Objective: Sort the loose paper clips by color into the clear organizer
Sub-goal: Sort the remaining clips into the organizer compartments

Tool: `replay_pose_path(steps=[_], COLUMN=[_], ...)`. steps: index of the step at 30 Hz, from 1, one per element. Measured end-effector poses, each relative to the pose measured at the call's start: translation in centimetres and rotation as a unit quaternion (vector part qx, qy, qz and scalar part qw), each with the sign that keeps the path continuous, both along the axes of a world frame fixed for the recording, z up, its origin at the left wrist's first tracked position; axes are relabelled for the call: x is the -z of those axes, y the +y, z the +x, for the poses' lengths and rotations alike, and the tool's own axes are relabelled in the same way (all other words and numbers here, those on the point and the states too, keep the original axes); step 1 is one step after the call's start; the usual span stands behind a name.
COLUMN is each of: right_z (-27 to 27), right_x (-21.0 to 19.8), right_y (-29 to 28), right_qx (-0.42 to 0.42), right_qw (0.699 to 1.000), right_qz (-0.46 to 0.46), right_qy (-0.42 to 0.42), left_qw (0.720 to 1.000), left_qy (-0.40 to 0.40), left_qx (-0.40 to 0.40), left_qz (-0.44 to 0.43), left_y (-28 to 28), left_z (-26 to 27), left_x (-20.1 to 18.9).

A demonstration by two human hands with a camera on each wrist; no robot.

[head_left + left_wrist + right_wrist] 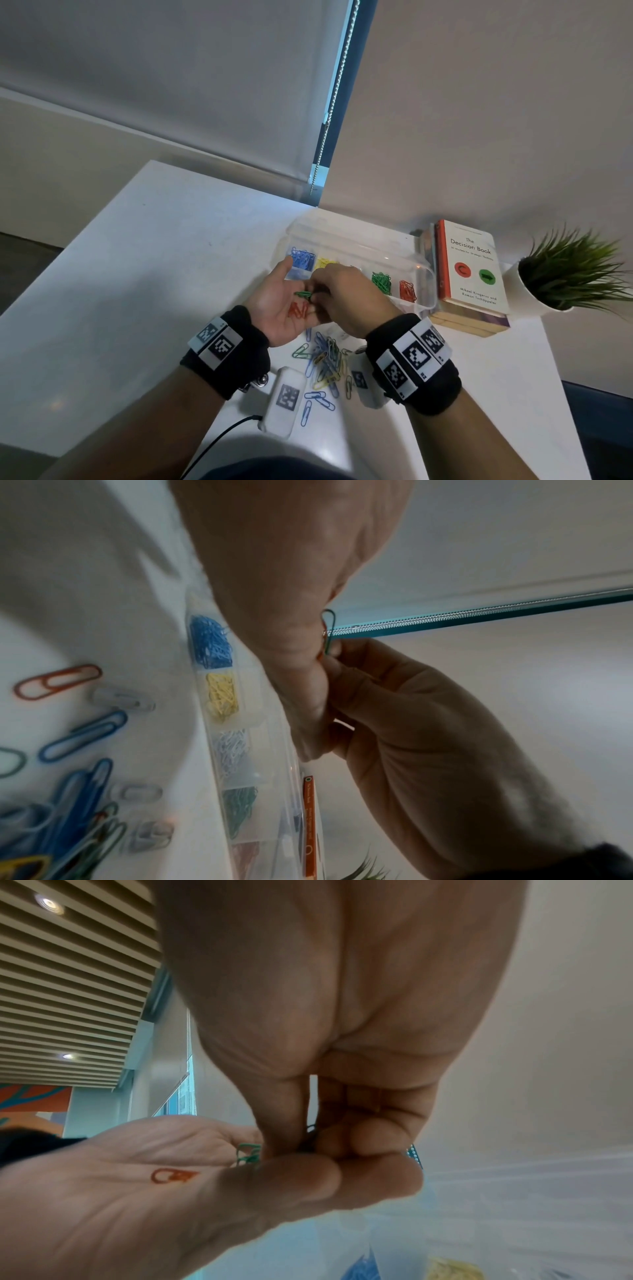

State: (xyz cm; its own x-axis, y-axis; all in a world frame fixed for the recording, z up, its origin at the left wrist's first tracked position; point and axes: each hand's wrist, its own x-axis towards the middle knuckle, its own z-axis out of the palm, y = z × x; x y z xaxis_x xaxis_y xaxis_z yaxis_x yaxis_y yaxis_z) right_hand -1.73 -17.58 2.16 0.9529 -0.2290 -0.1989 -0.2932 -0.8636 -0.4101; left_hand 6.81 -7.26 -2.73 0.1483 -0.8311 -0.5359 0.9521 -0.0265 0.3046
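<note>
My left hand is held palm up over the white table, carrying red paper clips and green paper clips on its palm. My right hand reaches down onto that palm and pinches a green clip between thumb and fingertips. Behind the hands lies the clear organizer, lid open, with blue, yellow, green and red clips in separate compartments. White clips fill the middle one. A loose mixed pile lies between my wrists.
A stack of books lies right of the organizer, with a potted plant beyond it. Two white tagged devices sit near the pile, one with a black cable. The table's left edge drops to the floor.
</note>
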Motion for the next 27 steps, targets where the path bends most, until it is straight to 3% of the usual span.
replay_pose_path(steps=[6,15,21,27], right_z=[-0.6,-2.1,-4.0,-4.5], right_x=[0.1,0.0,-0.9,1.0], right_y=[-0.7,-2.1,-5.8,-9.8], right_qx=[0.039,0.057,0.179,0.305], right_qw=[0.998,0.997,0.971,0.948], right_qz=[0.045,0.026,0.122,0.081], right_qy=[-0.02,-0.052,-0.097,-0.047], left_qw=[0.999,0.999,0.997,0.998], left_qy=[-0.002,-0.023,-0.063,-0.054], left_qx=[0.024,0.043,0.032,-0.013], left_qz=[-0.023,-0.001,0.024,0.031], left_y=[-0.1,-1.8,-2.8,-2.7], left_z=[0.2,-0.7,-0.8,-0.5], left_x=[0.0,-1.0,-1.6,-1.1])
